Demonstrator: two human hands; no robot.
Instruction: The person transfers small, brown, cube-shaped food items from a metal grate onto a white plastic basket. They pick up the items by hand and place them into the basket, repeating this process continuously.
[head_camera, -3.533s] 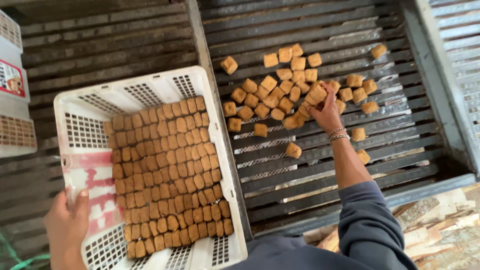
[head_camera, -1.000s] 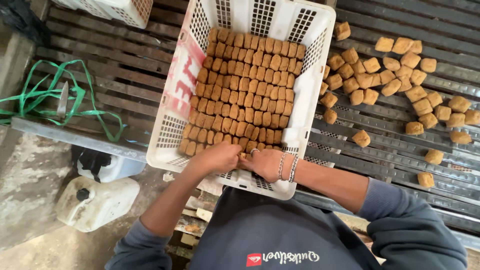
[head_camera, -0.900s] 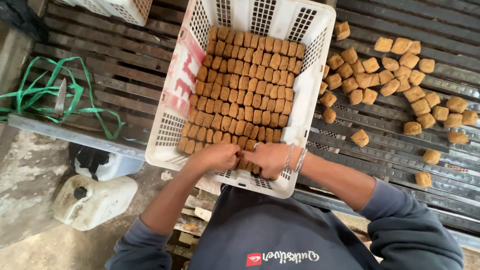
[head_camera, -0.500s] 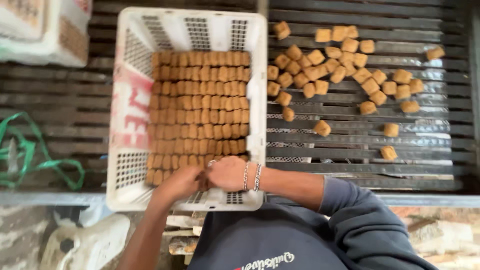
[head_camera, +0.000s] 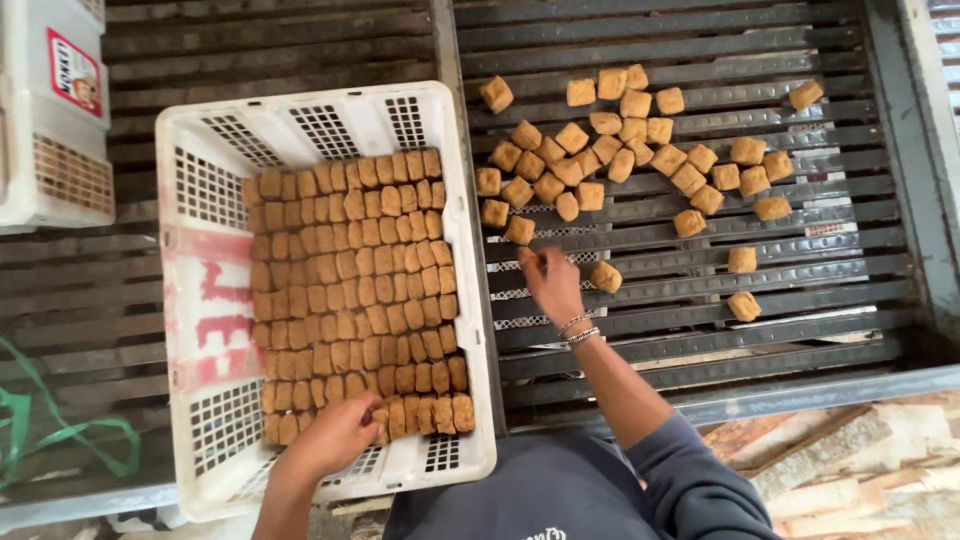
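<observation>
At far left, a second white crate (head_camera: 50, 110) sits partly out of frame, and a green strap (head_camera: 60, 435) lies on the slats below it. The white basket (head_camera: 190, 300) rests on the dark slatted rack (head_camera: 700, 330), filled with packed rows of brown cubes (head_camera: 350, 290).

Left hand (head_camera: 335, 438): placed at the near row of the basket, fingers curled against the cubes there. Whether it grips one cannot be told.

Right hand (head_camera: 550, 282): extended over the rack, fingers pinched together near the loose cubes (head_camera: 620, 150); what it holds, if anything, cannot be told. One cube (head_camera: 605, 276) lies just beside it.

Step in hand, by judgement: filling the near row. The next pickup calls for a short reach to the nearest loose cubes.

Clearance: the basket wall stands between the two hands. Open rack lies near the right hand.
</observation>
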